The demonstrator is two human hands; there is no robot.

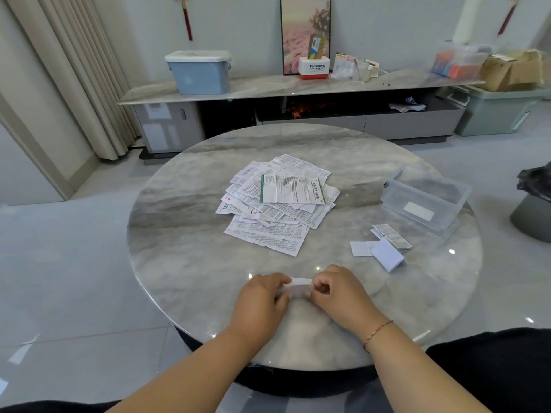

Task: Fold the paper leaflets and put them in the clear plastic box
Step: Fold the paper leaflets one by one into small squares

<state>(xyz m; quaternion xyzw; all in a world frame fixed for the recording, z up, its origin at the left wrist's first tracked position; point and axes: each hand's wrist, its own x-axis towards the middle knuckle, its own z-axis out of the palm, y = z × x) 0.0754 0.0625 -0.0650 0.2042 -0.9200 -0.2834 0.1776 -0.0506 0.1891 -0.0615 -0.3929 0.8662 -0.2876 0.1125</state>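
A small folded leaflet lies between my hands near the table's front edge. My left hand pinches its left end and my right hand pinches its right end, fingers curled. A loose pile of unfolded printed leaflets covers the middle of the round marble table. Three folded leaflets lie at the right, just in front of the clear plastic box, which stands open, and I cannot tell whether a pale patch inside it is a leaflet.
Beyond the table runs a long low cabinet with a blue lidded bin, a framed picture and small items. A grey stool stands right of the table. Curtains hang at the left.
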